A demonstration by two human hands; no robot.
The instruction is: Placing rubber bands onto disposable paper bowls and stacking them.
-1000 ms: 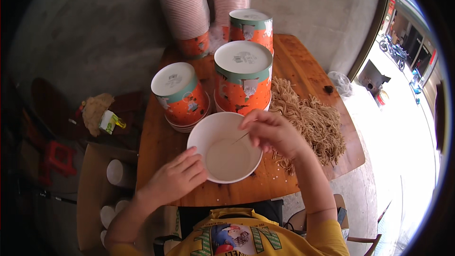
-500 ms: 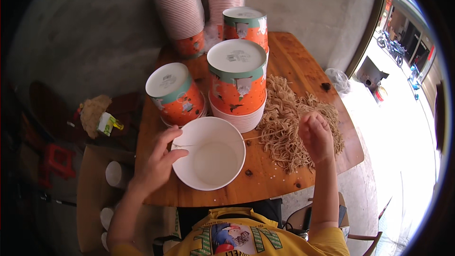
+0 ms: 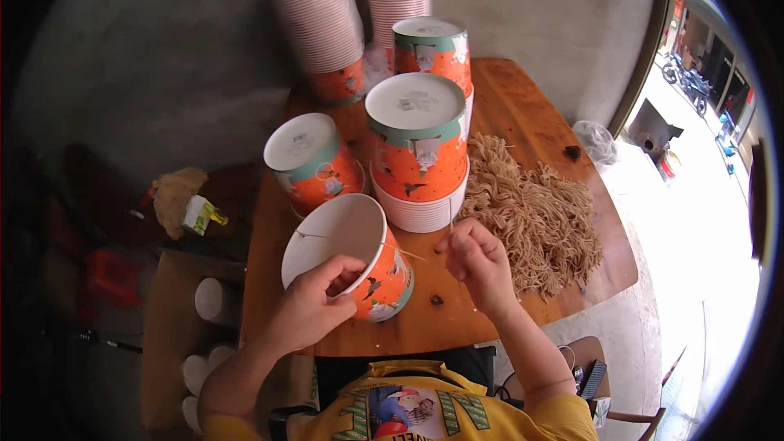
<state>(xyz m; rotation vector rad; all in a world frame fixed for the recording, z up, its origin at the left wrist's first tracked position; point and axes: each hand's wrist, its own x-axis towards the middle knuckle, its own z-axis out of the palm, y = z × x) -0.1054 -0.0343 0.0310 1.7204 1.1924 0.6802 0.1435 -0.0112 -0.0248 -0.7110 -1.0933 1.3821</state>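
An orange paper bucket [image 3: 384, 286] with a white inside leans over on the table's near edge, its mouth turned to the upper left. My left hand [image 3: 314, 302] grips its near rim, thumb outside and some fingers hidden behind the wall. A thin tan cord [image 3: 404, 251] runs across the mouth and out past the right side of the rim. My right hand [image 3: 478, 265] is closed in a pinch to the right of the bucket, with a thin cord end sticking up from its fingertips. Whether both bits belong to one cord I cannot tell. A heap of tan cords [image 3: 539, 229] lies beyond it.
Upside-down stacked buckets [image 3: 416, 155] stand behind the held one, with another stack [image 3: 306, 163] left of them. Tall nested stacks [image 3: 318, 24] lean by the wall. Left of the wooden table [image 3: 506, 98], a cardboard box [image 3: 175, 278] holds white buckets.
The bucket has tipped from mouth-up onto a slant. My left hand has moved from its left rim to the near rim. My right hand has come left from the cord heap.
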